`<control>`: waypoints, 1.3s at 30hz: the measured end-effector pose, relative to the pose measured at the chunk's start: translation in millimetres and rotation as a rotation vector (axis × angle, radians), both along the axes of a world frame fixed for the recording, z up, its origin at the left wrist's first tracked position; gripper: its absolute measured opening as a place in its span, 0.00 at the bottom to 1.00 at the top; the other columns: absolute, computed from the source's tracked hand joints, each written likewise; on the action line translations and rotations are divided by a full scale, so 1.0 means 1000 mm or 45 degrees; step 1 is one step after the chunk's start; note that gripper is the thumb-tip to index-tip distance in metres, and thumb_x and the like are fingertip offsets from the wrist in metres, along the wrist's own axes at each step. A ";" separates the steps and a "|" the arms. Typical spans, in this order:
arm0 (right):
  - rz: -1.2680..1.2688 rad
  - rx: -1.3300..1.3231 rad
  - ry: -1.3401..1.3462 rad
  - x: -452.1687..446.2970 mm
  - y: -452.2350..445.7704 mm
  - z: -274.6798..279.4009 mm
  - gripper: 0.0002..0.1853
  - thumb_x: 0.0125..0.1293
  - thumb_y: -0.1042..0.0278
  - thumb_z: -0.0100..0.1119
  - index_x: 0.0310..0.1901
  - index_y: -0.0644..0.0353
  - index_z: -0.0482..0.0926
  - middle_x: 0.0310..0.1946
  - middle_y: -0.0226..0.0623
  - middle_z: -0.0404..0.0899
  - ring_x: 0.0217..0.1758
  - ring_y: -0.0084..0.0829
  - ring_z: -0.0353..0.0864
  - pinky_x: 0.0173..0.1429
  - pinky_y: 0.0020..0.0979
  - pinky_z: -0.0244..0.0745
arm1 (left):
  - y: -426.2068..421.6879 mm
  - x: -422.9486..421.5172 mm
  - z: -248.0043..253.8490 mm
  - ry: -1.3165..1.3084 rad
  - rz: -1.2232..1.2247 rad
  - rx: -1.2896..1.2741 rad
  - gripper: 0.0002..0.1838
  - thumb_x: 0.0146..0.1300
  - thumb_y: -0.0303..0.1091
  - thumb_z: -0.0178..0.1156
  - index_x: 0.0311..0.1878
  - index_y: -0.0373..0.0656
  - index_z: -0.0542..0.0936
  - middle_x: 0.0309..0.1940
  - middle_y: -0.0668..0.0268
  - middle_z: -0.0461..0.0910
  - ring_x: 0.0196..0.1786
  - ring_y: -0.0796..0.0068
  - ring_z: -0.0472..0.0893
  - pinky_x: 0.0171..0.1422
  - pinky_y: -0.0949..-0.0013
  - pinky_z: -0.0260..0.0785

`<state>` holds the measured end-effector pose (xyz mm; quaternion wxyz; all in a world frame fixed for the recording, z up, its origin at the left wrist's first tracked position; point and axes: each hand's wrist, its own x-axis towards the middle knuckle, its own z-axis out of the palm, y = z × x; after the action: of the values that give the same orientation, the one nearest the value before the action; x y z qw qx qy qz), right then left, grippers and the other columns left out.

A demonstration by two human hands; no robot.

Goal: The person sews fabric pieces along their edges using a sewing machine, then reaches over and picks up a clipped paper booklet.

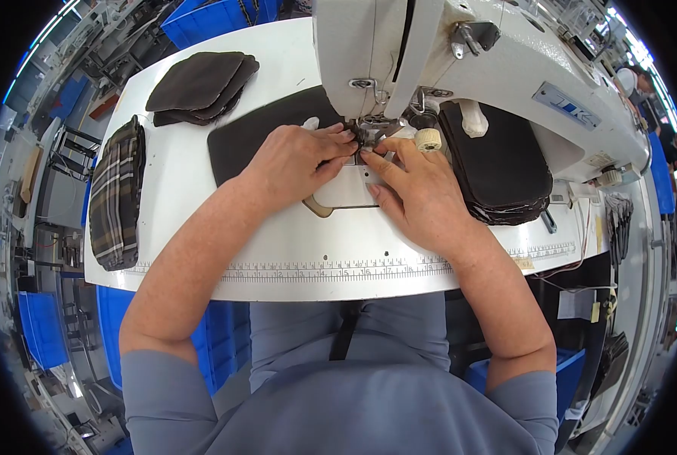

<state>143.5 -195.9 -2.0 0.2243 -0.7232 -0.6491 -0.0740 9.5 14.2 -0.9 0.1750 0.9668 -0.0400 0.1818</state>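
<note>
A dark flat piece (251, 125) is laid on the white table (353, 235) beside the sewing machine (520, 53), under whose head the left hand (296, 161) and right hand (422, 189) are held close; their grip cannot be told

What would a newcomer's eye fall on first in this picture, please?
Probably the bulky white sewing machine across the upper right of the white table, with the left hand and right hand close together at its working end. Next might come the dark plaid fabric pile at the table's left and the stack of dark, round-cornered panels beyond the right hand.
</note>
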 end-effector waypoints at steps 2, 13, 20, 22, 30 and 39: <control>-0.003 0.009 0.031 0.001 -0.001 -0.001 0.21 0.68 0.66 0.67 0.61 0.59 0.83 0.56 0.39 0.78 0.52 0.41 0.81 0.56 0.43 0.73 | -0.016 -0.005 0.002 0.025 0.063 0.104 0.15 0.70 0.30 0.63 0.56 0.39 0.88 0.56 0.55 0.88 0.63 0.63 0.86 0.66 0.61 0.80; 0.016 0.125 0.037 0.001 -0.001 -0.002 0.19 0.66 0.65 0.68 0.57 0.60 0.85 0.48 0.38 0.80 0.55 0.41 0.77 0.57 0.43 0.75 | -0.040 -0.007 0.009 0.070 0.284 0.336 0.18 0.72 0.36 0.60 0.57 0.37 0.87 0.59 0.54 0.87 0.61 0.62 0.86 0.60 0.61 0.81; 0.021 0.151 0.030 0.002 0.000 -0.005 0.19 0.65 0.64 0.69 0.57 0.60 0.86 0.49 0.38 0.81 0.56 0.42 0.78 0.58 0.43 0.76 | -0.016 -0.013 0.009 0.163 0.193 0.200 0.17 0.73 0.37 0.60 0.59 0.44 0.87 0.62 0.57 0.85 0.64 0.58 0.84 0.62 0.56 0.79; 0.031 0.186 0.012 0.002 -0.001 -0.006 0.19 0.65 0.64 0.69 0.56 0.60 0.86 0.50 0.38 0.81 0.56 0.42 0.78 0.58 0.44 0.75 | -0.014 -0.012 0.001 0.018 0.107 0.225 0.17 0.73 0.37 0.60 0.61 0.45 0.86 0.65 0.57 0.83 0.66 0.57 0.82 0.63 0.55 0.78; 0.062 0.199 0.068 0.003 -0.002 -0.006 0.17 0.60 0.67 0.70 0.51 0.59 0.87 0.47 0.37 0.82 0.53 0.42 0.79 0.54 0.44 0.76 | -0.058 -0.022 0.004 0.203 0.370 0.194 0.33 0.71 0.48 0.61 0.73 0.37 0.73 0.75 0.48 0.71 0.77 0.49 0.71 0.69 0.49 0.74; 0.129 0.200 0.111 0.004 -0.005 0.000 0.15 0.57 0.67 0.74 0.46 0.58 0.89 0.46 0.37 0.81 0.49 0.44 0.81 0.53 0.43 0.77 | -0.059 -0.019 -0.012 0.066 0.396 0.122 0.33 0.71 0.49 0.61 0.72 0.36 0.73 0.75 0.48 0.71 0.79 0.49 0.69 0.69 0.49 0.74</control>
<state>147.1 -201.3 -1.7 0.3118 -0.6720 -0.6667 -0.0815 -9.6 -45.1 -12.8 0.0994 0.9729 0.1061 0.1795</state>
